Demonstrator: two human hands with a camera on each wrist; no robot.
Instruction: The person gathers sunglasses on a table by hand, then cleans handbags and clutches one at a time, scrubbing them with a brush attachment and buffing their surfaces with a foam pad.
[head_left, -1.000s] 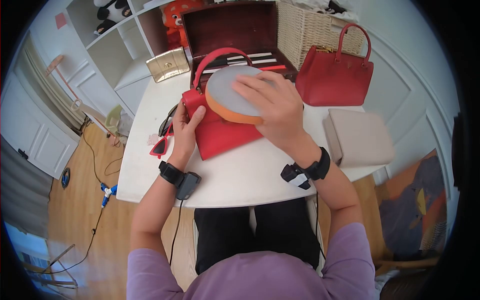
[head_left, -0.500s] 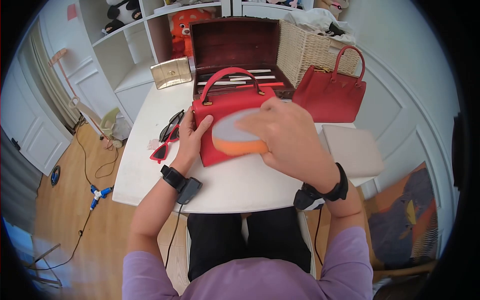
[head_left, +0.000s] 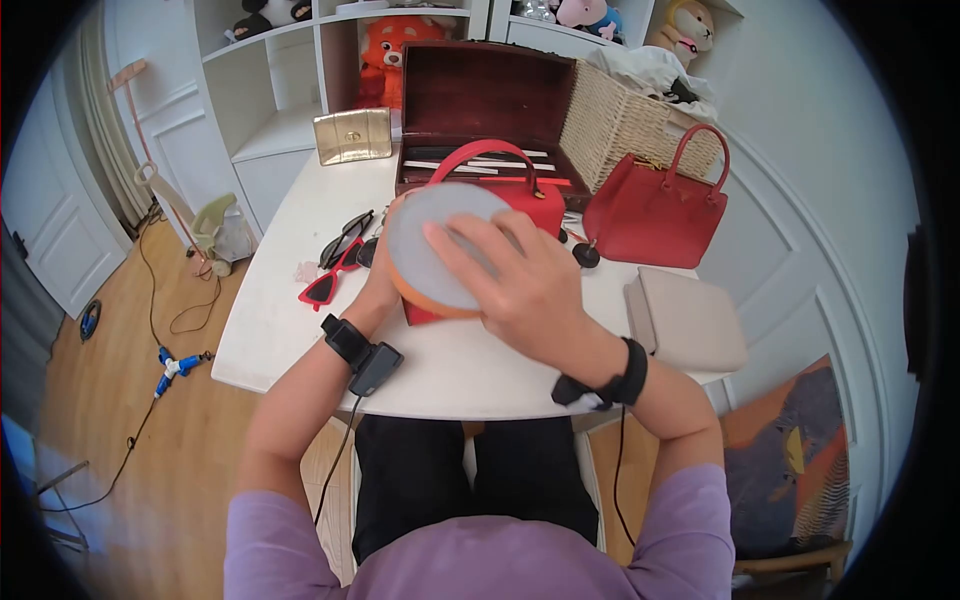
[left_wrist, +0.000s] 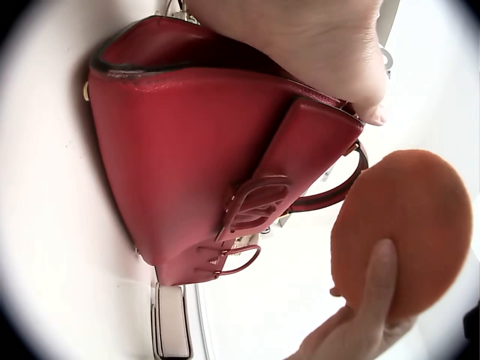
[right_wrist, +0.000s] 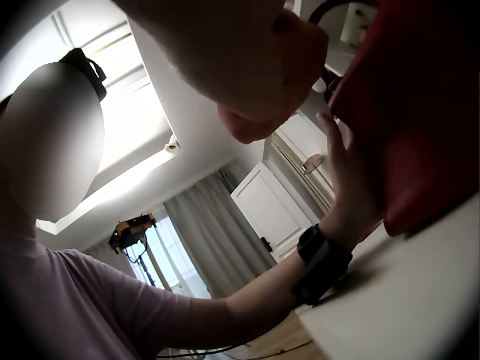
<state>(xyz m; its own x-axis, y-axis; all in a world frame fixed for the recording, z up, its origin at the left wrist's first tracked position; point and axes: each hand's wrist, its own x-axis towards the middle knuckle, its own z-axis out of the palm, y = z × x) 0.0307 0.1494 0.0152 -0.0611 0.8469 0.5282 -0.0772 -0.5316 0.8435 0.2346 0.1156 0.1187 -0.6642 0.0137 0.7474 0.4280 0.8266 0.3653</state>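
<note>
A red handbag stands upright on the white table, its curved handle raised. At its left side, my left hand grips the edge, the fingers mostly hidden by the disc in the head view; the left wrist view shows this hand against the bag. My right hand holds a round disc, grey on top with an orange rim, above the bag's left front. In the left wrist view, its thumb lies on the disc's orange face, apart from the bag.
Behind stand an open dark red chest, a gold clutch and a wicker basket. Two pairs of sunglasses lie left. On the right are another red handbag and a beige bag.
The disc in my right hand has moved left and now overlaps my left hand in the head view. My left hand keeps its grip at the bag's side.
</note>
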